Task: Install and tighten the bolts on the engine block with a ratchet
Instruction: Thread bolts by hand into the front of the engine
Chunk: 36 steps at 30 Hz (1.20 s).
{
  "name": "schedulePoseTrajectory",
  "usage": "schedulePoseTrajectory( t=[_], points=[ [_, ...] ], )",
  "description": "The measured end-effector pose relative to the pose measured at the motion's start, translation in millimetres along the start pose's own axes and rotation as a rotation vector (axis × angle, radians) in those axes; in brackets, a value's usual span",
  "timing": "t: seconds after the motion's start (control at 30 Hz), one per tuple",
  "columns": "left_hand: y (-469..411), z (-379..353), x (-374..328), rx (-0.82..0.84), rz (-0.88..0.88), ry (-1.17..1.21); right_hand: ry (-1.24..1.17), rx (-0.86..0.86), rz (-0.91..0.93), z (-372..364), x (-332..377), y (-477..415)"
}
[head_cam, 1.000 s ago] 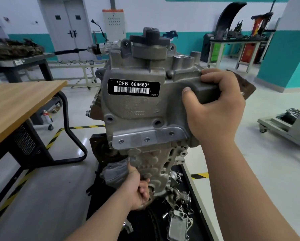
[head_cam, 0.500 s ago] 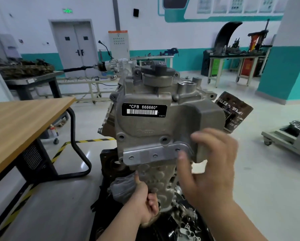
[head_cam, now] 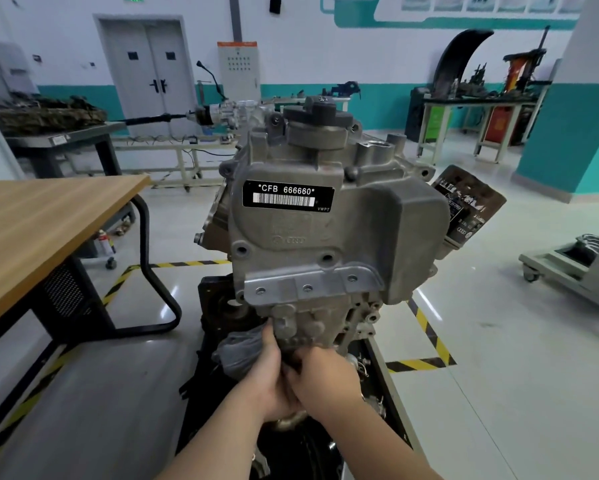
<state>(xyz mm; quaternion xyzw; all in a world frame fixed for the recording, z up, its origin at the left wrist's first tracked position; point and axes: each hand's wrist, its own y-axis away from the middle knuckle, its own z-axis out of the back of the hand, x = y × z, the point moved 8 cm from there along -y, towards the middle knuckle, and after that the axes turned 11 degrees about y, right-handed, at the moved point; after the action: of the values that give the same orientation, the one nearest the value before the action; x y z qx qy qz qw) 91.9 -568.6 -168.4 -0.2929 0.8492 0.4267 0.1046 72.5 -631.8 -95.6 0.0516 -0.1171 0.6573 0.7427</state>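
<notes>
The left hand (head_cam: pixel 268 379) is gripping the likely heavy, rigid engine block (head_cam: pixel 308 244) by its lower ribbing, while beside its fingers the right hand (head_cam: pixel 327 381) is hiding its own, grip untellable.

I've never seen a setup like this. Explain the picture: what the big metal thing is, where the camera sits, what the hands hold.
The camera sits on a person's head, looking forward and down. The big grey casting is an engine block, upright, with a black label reading CFB 666660. The left hand grips its lower end; the right hand is beside it, fingers hidden, so what it holds cannot be told. A wooden table stands at left.
</notes>
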Motion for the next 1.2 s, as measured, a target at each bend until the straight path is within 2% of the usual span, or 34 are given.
schedulePoseTrajectory(
  t=[0.27, 0.37, 0.47, 0.53, 0.6, 0.73, 0.8, 0.97, 1.1, 1.2],
  points=[
    [3, -3, 2, 0.012, 0.006, -0.041, -0.004, 0.089, -0.033, -7, -14, -5],
    [5, -4, 2, 0.013, -0.001, -0.102, 0.071, 0.040, 0.040, -6, -7, -4],
    [6, -4, 1, 0.021, -0.007, -0.133, 0.099, -0.081, 0.083, 1, -4, 0],
    [5, -3, 2, 0.011, -0.004, -0.152, -0.126, -0.177, -0.008, 10, -20, 5],
    [4, -1, 2, -0.016, -0.003, -0.179, -0.470, -0.212, -0.203, 10, -53, 11],
    [3, 6, -1, -0.073, -0.019, -0.181, -0.960, -0.169, -0.604, -22, -117, 28],
    [3, 6, -1, -0.070, -0.019, -0.175, -1.080, -0.139, -0.689, -39, -130, 32],
    [3, 6, -1, -0.068, -0.019, -0.184, -0.814, -0.065, -0.513, -56, -127, 24],
    [2, 8, -2, -0.067, -0.025, -0.193, -0.704, -0.009, -0.463, -61, -133, 14],
    [-1, 10, -2, -0.062, -0.026, -0.198, -0.794, 0.016, -0.487, -70, -143, 11]
  ],
)
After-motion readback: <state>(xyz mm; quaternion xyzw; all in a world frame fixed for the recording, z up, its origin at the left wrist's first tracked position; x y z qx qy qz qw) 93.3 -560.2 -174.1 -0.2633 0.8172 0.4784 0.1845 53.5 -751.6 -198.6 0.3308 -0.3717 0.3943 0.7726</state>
